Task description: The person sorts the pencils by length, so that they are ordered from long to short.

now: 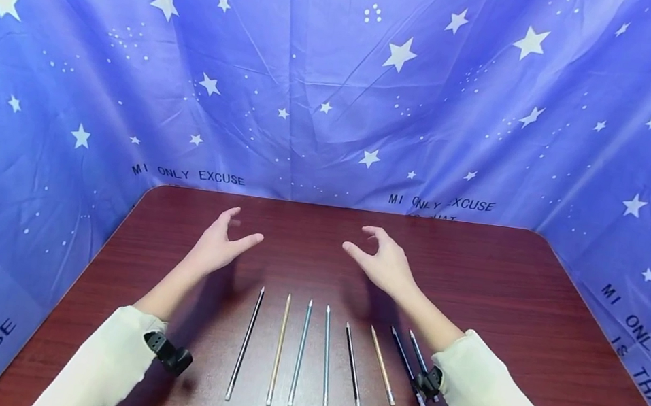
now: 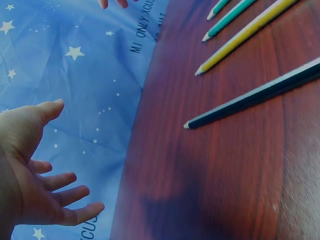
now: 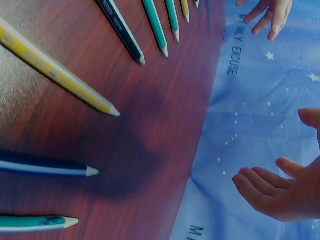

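Several pencils lie side by side on the dark red table, tips pointing away from the person. In the head view a black pencil point(image 1: 245, 343) is leftmost, followed by a yellow pencil point(image 1: 278, 351), two teal pencils, another black pencil point(image 1: 353, 369) and a second yellow pencil point(image 1: 382, 366). A dark blue pencil point(image 1: 404, 354) and one more beside it are partly hidden by the right wrist camera. My left hand point(image 1: 223, 242) hovers beyond the leftmost tip, fingers spread and holding nothing. Opposite it, my right hand point(image 1: 382, 260) hovers with relaxed fingers, its palm facing inward, also holding nothing.
The wooden table point(image 1: 126, 259) has rounded far corners. A blue curtain point(image 1: 329, 80) with white stars and printed words hangs behind it and along both sides. A black camera point(image 1: 172, 354) sits on the left wrist, another point(image 1: 429, 381) on the right.
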A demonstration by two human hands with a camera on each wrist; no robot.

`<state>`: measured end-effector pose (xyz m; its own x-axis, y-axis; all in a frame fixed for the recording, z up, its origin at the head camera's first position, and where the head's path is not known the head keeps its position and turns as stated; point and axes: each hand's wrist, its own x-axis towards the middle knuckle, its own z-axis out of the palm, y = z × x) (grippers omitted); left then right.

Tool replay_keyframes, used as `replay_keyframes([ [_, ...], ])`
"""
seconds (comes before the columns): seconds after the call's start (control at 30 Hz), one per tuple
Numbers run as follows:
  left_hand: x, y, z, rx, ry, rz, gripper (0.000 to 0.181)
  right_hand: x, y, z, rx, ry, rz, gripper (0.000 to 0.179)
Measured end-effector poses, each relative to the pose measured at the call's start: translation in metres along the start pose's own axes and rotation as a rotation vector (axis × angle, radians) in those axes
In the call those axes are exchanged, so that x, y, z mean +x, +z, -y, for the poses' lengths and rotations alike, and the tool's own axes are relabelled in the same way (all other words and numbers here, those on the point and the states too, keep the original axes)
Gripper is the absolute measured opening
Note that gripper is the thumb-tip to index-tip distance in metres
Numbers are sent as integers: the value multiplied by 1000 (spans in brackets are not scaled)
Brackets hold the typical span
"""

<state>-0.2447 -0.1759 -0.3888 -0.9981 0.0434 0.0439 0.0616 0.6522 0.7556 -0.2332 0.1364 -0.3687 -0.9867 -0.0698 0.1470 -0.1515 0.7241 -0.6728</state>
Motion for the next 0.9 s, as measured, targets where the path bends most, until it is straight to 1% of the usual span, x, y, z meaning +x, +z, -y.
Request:
replay_keyframes([
  [0.13,-7,-4,5,4,6,21,87,-6,6,4,36,-7,35,58],
  [0.37,-21,-8,9,64,12,79,75,-18,21,9,36,-46,92,54],
  [0.47,-24,-8,12,65,13,91,70,-24,29,11,44,-64,115,52],
  [0.6,-28,-4,15,52,2,115,71,-32,39,16,55,-94,144,47],
  [0.7,-31,1,16,44,17,128,72,-38,46,19,65,-118,167,45],
  [0.83,-36,10,15,61,64,128,66,-44,56,21,89,-148,218,44],
  [0.9,-37,15,15,62,61,135,61,-47,62,21,96,-161,245,44],
])
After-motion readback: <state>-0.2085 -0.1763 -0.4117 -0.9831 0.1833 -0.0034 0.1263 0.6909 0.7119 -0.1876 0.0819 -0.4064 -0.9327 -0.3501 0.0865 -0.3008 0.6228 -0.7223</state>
